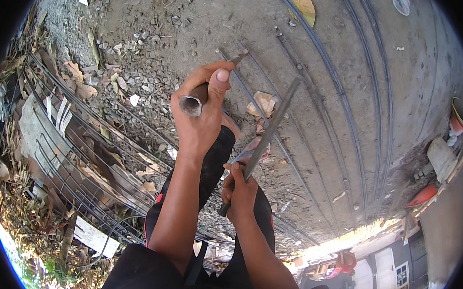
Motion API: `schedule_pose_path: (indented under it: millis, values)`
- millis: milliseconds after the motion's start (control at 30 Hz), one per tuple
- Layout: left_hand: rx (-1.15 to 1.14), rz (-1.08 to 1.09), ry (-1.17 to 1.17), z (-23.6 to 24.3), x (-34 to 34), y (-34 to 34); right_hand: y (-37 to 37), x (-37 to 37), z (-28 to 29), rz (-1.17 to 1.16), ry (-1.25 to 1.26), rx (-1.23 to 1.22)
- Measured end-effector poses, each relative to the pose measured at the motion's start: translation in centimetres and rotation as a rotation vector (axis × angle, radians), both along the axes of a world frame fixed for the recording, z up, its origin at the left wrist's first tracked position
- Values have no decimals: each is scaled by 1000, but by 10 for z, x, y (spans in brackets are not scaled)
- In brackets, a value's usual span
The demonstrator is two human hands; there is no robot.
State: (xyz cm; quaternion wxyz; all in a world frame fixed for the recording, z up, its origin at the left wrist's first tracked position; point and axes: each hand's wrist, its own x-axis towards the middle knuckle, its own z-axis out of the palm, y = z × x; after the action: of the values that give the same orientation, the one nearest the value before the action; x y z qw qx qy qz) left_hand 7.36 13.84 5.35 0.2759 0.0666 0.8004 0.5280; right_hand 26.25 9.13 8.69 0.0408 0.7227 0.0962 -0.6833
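My left hand (199, 103) is raised over the ground, its fingers wrapped round a tapered rusty tool (192, 105). The round, hollow end of that tool faces up toward me, and a narrow tip shows past my fingers on the far side. Lower and to the right, my right hand (239, 191) grips a long, straight grey metal bar (272, 123) near its lower end. The bar slants away up and to the right, its far end above the rods on the ground. My fingers hide the middle of the left tool.
Several long steel rods (333, 79) lie across the concrete on the right. Bent rods (92, 205) are piled at the left among dry leaves and cardboard. Gravel, a crumpled paper-like scrap (262, 104) and a yellow leaf (302, 6) lie ahead. A red container (422, 196) sits far right.
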Motion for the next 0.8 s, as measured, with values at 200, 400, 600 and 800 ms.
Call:
schedule_pose_path:
  millis: [200,400,600,800]
  values:
    - [8,46,27,-19,2,-8,-31,-3,-18,29,16,-70]
    - [-29,-152,80,-16,-7,-13,-43,-7,-24,98,123,2]
    - [29,-283,91,-51,-23,-32,-57,-12,-31,90,172,90]
    - [58,33,38,-25,9,4,-44,-8,-27,83,163,-133]
